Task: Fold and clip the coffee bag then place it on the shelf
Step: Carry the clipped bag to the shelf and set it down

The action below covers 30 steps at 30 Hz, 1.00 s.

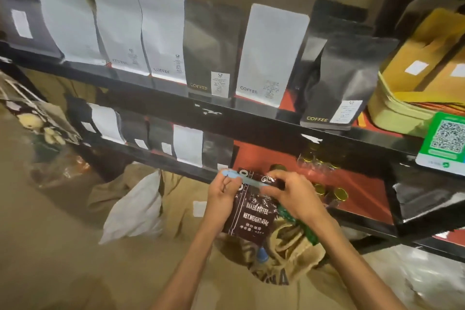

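A dark brown coffee bag [254,214] with white lettering hangs upright in front of the lower shelf [352,184], its top folded over. A long light-blue clip [241,178] lies across the folded top. My left hand [221,194] pinches the clip's left end and grips the bag's left edge. Over the folded top at the right end of the clip sits my right hand [292,194], fingers closed on the fold.
The upper shelf [251,111] carries a row of white and black coffee bags, a yellow-green box [400,113] and a green QR sign [445,141]. Small gold-capped jars [334,194] stand on the lower shelf. Burlap sacks [289,254] and a white sack [136,211] lie below.
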Motion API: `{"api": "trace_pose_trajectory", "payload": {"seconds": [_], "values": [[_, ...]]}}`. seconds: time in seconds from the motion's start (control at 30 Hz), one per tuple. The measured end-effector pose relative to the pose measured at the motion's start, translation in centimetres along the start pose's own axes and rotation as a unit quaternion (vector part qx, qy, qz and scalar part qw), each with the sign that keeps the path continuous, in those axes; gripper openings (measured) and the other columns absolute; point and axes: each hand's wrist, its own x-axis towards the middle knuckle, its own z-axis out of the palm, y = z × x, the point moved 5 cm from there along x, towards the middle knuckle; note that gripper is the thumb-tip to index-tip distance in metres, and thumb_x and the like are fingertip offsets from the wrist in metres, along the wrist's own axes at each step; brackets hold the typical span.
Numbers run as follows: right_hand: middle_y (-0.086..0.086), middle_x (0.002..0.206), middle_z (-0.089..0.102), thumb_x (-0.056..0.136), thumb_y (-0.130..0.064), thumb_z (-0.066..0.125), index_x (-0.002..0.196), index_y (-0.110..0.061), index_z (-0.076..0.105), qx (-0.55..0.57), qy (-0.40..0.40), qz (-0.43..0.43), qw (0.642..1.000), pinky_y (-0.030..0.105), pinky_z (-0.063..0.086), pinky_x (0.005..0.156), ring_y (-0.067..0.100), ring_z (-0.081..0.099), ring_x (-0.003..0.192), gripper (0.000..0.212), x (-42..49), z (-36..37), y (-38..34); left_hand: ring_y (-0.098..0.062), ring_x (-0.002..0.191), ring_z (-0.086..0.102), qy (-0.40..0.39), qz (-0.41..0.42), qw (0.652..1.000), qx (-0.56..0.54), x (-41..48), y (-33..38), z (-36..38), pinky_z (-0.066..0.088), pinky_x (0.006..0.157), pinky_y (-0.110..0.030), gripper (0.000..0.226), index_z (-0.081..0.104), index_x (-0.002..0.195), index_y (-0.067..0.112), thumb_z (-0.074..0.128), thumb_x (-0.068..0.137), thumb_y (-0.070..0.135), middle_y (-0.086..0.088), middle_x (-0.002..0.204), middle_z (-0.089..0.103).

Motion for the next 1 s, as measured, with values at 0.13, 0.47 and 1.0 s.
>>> {"api": "trace_pose_trajectory", "payload": {"seconds": [0.13, 0.47, 1.0], "values": [[-0.012, 0.106, 0.075, 0.081, -0.049, 0.069, 0.109, -0.038, 0.069, -0.021, 0.044, -0.018, 0.999, 0.035, 0.055, 0.079, 0.016, 0.07, 0.094, 0.03, 3.5, 0.7, 1.6, -0.012, 0.083, 0.069, -0.035, 0.014, 0.998, 0.057, 3.4, -0.2, -0.7, 0.054, 0.074, -0.021, 0.009, 0.062, 0.101, 0.014, 0.062, 0.093, 0.01, 0.0, 0.089, 0.073], [-0.011, 0.102, 0.075, 0.084, -0.035, 0.071, 0.107, -0.031, 0.07, 0.045, 0.122, -0.003, 0.992, 0.031, 0.058, 0.076, 0.007, 0.07, 0.086, 0.023, 10.7, 2.5, 4.4, -0.017, 0.148, 0.011, -0.164, 0.185, 0.776, 0.58, 15.7, 0.8, -1.6, 0.003, 0.122, -0.047, 0.066, 0.032, 0.144, 0.044, 0.064, 0.087, 0.046, 0.01, 0.158, 0.028], [-0.014, 0.097, 0.07, 0.085, -0.03, 0.069, 0.108, -0.029, 0.068, 0.05, 0.177, -0.031, 0.982, 0.031, 0.056, 0.079, 0.005, 0.067, 0.091, 0.024, 17.9, 10.8, 10.2, -0.018, 0.114, 0.064, -0.168, 0.281, 0.698, 0.637, 27.0, -3.2, -4.5, 0.051, 0.091, -0.028, 0.04, 0.062, 0.127, 0.027, 0.062, 0.091, 0.009, 0.006, 0.125, 0.067]]}}
